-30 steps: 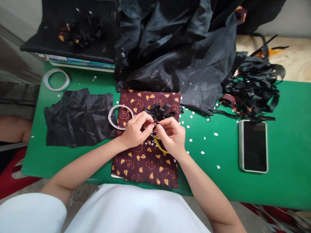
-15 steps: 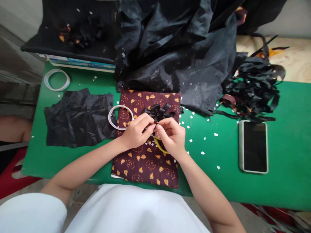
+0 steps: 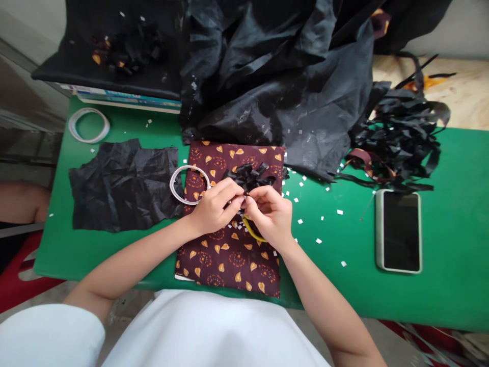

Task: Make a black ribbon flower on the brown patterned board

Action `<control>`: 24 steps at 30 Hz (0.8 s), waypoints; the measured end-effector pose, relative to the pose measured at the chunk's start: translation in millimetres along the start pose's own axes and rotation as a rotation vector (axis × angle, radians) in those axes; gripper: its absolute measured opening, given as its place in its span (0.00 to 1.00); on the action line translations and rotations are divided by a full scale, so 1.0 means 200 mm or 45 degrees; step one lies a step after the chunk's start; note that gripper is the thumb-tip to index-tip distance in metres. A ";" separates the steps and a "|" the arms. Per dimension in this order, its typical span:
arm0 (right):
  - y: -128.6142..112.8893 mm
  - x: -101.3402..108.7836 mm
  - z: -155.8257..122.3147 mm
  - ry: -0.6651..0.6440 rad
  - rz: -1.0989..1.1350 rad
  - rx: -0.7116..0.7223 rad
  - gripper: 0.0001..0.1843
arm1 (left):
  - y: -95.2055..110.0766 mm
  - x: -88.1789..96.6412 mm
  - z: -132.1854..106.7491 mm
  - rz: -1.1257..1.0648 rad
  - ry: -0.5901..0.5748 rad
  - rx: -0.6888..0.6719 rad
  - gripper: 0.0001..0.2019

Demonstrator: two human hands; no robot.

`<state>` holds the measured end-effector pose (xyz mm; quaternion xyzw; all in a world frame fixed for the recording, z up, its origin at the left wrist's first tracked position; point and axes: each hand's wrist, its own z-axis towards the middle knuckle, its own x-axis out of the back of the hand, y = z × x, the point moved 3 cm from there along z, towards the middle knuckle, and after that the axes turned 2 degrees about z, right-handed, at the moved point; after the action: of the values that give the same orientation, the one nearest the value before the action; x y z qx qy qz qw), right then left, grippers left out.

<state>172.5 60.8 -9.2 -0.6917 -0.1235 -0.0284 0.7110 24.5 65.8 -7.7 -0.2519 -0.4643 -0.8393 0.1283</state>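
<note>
My left hand (image 3: 218, 208) and my right hand (image 3: 270, 213) meet fingertip to fingertip over a maroon patterned cloth (image 3: 229, 270) that lies flat. Both are closed in a pinch on a small dark strip (image 3: 246, 194), mostly hidden by the fingers. Just beyond them on the cloth sits a heap of curled black strips (image 3: 250, 175). A yellow looped handle (image 3: 255, 232) shows partly from under my right hand; the rest is covered. To the left of my left hand a white tape roll (image 3: 171, 186) overlaps the cloth's edge. Small white bits are scattered around.
A crumpled black sheet (image 3: 244, 112) covers the back. At left lie a cut black piece (image 3: 124, 188) and a second tape roll (image 3: 70, 127). At right are a pile of black strips (image 3: 405, 132) and a phone (image 3: 400, 232) on the green table (image 3: 454, 214). Another person's limb (image 3: 23, 204) shows far left.
Hardly anything differs. Both hands keep the same pinch in the same place, with only a tiny shift of the right hand.
</note>
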 end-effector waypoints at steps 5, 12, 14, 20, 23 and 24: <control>0.00 0.00 0.00 0.029 0.029 -0.027 0.05 | 0.00 0.00 -0.01 0.037 0.001 0.005 0.04; 0.00 0.00 0.00 0.083 0.016 0.022 0.05 | 0.02 0.01 0.00 0.109 0.043 -0.094 0.04; -0.01 0.00 0.00 0.095 0.004 0.055 0.05 | 0.02 0.00 0.00 0.133 0.040 -0.122 0.04; -0.01 0.00 0.00 0.100 -0.050 0.101 0.05 | 0.02 -0.01 0.00 0.175 -0.007 -0.165 0.05; -0.01 0.00 0.00 0.087 -0.052 0.074 0.05 | 0.02 -0.01 0.01 0.140 -0.015 -0.156 0.05; -0.01 0.00 0.00 0.083 -0.047 0.068 0.05 | 0.02 -0.01 0.01 0.126 -0.014 -0.149 0.05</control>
<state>171.5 60.4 -6.6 -0.6689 -0.1138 -0.0608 0.7321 27.9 64.4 -4.4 -0.2862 -0.4022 -0.8563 0.1521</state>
